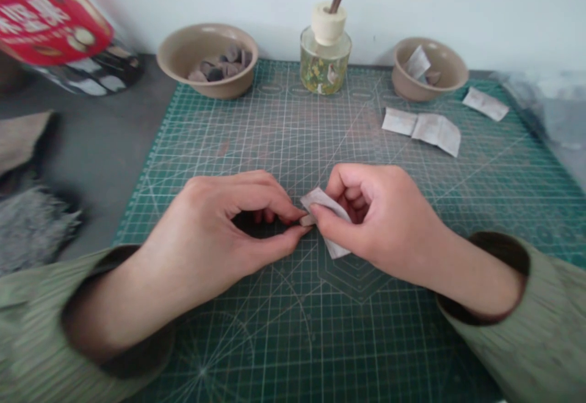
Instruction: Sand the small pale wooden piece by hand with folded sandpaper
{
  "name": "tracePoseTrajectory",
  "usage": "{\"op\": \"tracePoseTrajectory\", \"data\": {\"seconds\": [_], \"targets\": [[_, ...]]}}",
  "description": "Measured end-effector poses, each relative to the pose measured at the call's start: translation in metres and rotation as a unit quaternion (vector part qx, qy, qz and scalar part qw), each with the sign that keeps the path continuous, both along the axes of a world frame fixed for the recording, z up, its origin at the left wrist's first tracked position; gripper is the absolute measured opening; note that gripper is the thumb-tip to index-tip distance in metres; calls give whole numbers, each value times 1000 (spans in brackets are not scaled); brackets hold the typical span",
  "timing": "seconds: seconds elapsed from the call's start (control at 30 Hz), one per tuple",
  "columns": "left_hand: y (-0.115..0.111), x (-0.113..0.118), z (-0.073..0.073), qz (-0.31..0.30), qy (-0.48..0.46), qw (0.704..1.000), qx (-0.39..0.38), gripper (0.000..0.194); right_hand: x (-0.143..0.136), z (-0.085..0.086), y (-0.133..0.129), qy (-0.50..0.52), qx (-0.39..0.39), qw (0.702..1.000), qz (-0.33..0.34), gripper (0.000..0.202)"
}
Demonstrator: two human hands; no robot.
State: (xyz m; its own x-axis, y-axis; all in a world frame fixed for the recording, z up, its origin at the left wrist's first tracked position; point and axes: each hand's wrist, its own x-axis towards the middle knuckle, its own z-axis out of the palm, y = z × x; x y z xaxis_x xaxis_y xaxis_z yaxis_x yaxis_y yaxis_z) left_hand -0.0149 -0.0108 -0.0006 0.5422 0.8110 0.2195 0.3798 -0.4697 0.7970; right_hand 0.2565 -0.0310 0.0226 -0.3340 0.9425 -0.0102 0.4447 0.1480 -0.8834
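Between the thumb and fingertips of my left hand [229, 226] is a small pale brown piece [307, 220], mostly covered by the fingers, so its kind does not show. My right hand [379, 220] pinches a folded whitish sheet that looks like sandpaper [336, 247]. The sheet's left part touches or overlaps the small piece; the exact contact is hidden. Both hands are low over the middle of a green cutting mat [284, 342].
Behind the hands stand a brown bowl of small dark stone-like pieces [206, 88], a reed diffuser [325, 55] and a smaller bowl [428, 91] holding paper. Whitish strips [437, 134] lie at the right. A red-labelled jar [55, 18] and grey cloth [36, 226] are at the left.
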Motion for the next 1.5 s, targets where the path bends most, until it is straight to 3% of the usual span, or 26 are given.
{"op": "tracePoseTrajectory", "data": {"seconds": [0.33, 0.6, 0.73, 0.87, 1.0, 1.27, 1.5], "targets": [[-2, 1, 3, 0, 6, 1000, -3, 11, 4, -9, 3, 7, 19, 1000, 3, 31], [1, 2, 1, 9, -1, 1000, -4, 8, 15, -11, 9, 0, 44, 997, -62, 30], [-2, 4, -3, 49, -16, 998, -28, 4, 23, -20, 17, -48, 157, 980, -116, 10], [-3, 5, -2, 50, -24, 998, 24, 7, 28, -30, 25, -42, 251, 954, -159, 33], [1, 0, 10, 29, -1, 993, 112, 7, 31, -36, 32, -10, 254, 950, -181, 24], [19, -13, 39, -125, 173, 945, 249, 24, 31, -45, 39, 11, 236, 955, -178, 17], [40, 3, 87, -224, 324, 877, 274, 28, 30, -45, 42, 16, 238, 955, -175, 18]]}}
